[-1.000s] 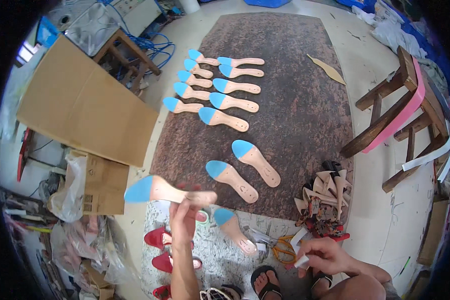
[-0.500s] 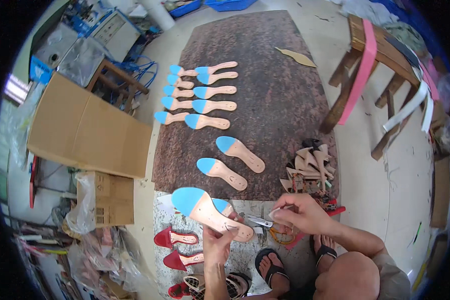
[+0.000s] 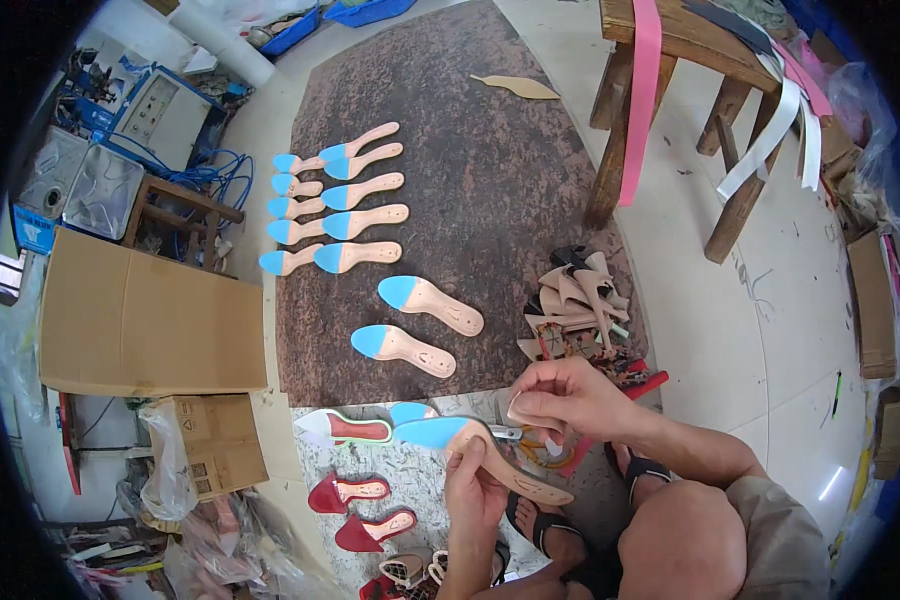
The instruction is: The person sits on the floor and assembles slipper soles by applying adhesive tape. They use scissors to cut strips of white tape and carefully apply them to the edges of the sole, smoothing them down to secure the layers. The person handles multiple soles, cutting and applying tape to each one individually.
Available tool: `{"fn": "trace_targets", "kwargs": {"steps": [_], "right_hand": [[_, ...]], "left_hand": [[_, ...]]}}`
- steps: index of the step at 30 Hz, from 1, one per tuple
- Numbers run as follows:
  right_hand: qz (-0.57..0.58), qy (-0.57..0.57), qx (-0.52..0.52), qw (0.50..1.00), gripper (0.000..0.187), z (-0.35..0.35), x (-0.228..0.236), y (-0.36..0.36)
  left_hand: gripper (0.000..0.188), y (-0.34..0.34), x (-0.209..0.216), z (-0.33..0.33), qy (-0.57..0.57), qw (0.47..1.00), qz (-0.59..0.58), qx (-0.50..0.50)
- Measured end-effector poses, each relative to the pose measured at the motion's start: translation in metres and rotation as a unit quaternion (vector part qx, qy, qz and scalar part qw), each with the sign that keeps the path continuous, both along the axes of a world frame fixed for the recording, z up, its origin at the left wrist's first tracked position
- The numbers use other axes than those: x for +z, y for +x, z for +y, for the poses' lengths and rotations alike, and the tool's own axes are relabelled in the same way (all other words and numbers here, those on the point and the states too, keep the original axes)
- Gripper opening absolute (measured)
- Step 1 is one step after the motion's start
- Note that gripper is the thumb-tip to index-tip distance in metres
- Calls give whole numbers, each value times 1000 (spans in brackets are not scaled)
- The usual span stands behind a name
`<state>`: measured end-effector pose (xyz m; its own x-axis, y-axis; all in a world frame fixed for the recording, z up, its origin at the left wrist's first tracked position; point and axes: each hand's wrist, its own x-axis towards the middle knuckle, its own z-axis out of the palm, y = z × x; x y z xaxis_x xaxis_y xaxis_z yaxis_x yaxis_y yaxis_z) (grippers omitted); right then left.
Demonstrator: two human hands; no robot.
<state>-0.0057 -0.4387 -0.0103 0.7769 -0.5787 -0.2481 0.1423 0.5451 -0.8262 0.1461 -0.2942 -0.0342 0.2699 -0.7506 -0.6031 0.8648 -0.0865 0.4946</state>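
Note:
My left hand grips a shoe insole, beige with a blue toe, its thumb on top near the middle. Another blue-toed insole shows partly behind it. Thumb and fingers of my right hand pinch a small pale piece just above the held insole. Partly covered by the hands, scissors with orange handles lie on the low worktop. Beside the held insole sits a green-edged insole with a white toe. Two single insoles rest on the dark mat.
Several blue-toed insoles form two columns on the brown mat. Heels are heaped at its right edge. Red shoe pieces lie near my left forearm. Cardboard boxes stand left; a wooden stool with hanging strips stands right.
The held insole has turned, its heel end now pointing down and right. A green-edged insole has come into sight beside it. The whole view has shifted, the mat moving left.

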Motion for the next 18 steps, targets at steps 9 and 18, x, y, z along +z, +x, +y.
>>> {"fn": "trace_targets", "kwargs": {"steps": [9,18], "right_hand": [[14,19,35,999,20,3,6,9],[-26,61,57,996,27,5,1,11]], "left_hand": [[30,-14,6,-2,24,999,-22,-1],[34,-12,-4,3,-41,992,-59,-100]]}}
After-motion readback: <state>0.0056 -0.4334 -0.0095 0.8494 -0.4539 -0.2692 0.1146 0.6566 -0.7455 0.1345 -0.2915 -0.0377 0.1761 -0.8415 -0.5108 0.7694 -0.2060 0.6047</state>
